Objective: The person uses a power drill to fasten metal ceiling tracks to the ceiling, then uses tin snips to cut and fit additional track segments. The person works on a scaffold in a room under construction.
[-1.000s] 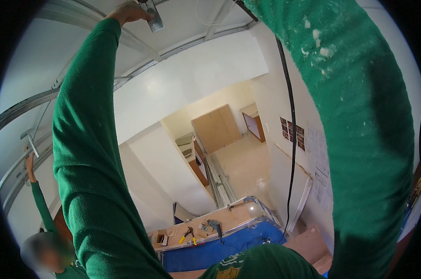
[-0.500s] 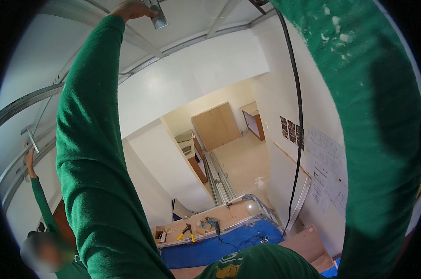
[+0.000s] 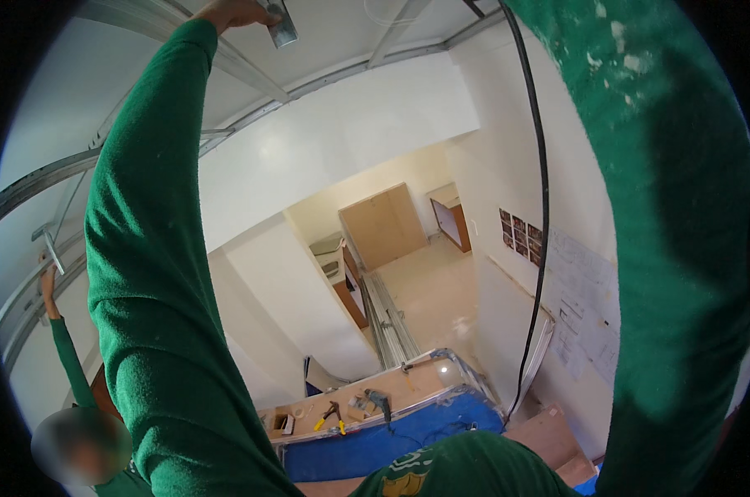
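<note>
Raised to the ceiling at the upper left, my left hand [image 3: 236,12] is closed on a short flat galvanized metal bracket [image 3: 282,30], which hangs down past the fingertips. The top of the picture cuts off part of the hand. My right arm in its green sleeve [image 3: 682,207], flecked with white, also reaches up, but its hand is beyond the upper edge. Close to that arm, a black cable [image 3: 541,174] hangs down from a dark part at the top, too little of which shows to name. Metal ceiling channels [image 3: 325,84] run across overhead.
At far left a co-worker's hand [image 3: 47,286] reaches up to the metal frame. Below me, a workbench [image 3: 425,377] with a blue side carries a drill [image 3: 380,403] and yellow-handled pliers or snips [image 3: 332,417]. Long metal profiles [image 3: 387,323] lie behind it. Drawings [image 3: 582,298] hang on the right wall.
My left forearm has shifted slightly left, the bracket still in hand and a little higher. The upper cable and my right arm have moved slightly right. The bracket's grip looks the same.
</note>
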{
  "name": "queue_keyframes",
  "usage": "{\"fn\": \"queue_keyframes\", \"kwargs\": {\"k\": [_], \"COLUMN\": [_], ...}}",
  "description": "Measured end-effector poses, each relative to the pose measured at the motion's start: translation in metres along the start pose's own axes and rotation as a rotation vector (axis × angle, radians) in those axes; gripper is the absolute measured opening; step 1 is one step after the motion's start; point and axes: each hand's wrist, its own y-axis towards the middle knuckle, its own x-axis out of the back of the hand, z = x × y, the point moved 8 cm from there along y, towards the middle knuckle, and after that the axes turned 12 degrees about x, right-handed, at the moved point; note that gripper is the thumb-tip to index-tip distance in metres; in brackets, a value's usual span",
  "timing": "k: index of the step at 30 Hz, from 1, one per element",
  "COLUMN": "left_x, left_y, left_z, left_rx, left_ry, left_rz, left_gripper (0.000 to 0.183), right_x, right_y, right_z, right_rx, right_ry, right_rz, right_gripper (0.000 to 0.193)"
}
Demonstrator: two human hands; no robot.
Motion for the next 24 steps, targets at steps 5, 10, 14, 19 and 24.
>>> {"fn": "queue_keyframes", "kwargs": {"k": [5, 10, 14, 19, 24], "left_x": [0.008, -0.004, -0.005, -0.001, -0.022], "left_y": [0.007, 0.007, 0.012, 0.015, 0.041], "left_z": [0.012, 0.007, 0.013, -0.001, 0.01], "left_rx": [-0.041, -0.008, -0.117, -0.259, -0.202], "left_ry": [0.024, 0.094, -0.141, 0.041, -0.162], "left_rz": [-0.039, -0.001, 0.054, -0.059, -0.11], "left_gripper": [0.082, 0.085, 0.083, 0.08, 0.06], "right_x": [0.01, 0.001, 0.007, 0.01, 0.009], "right_y": [-0.016, -0.037, -0.04, -0.024, -0.037], "right_z": [0.014, 0.009, 0.014, 0.017, 0.014], "right_rx": [0.067, 0.195, 0.228, 0.154, 0.188], "right_ry": [-0.063, 0.02, -0.086, -0.176, -0.184], "right_rz": [-0.007, -0.336, -0.366, -0.302, -0.366], "right_gripper": [0.022, 0.021, 0.021, 0.021, 0.023]}}
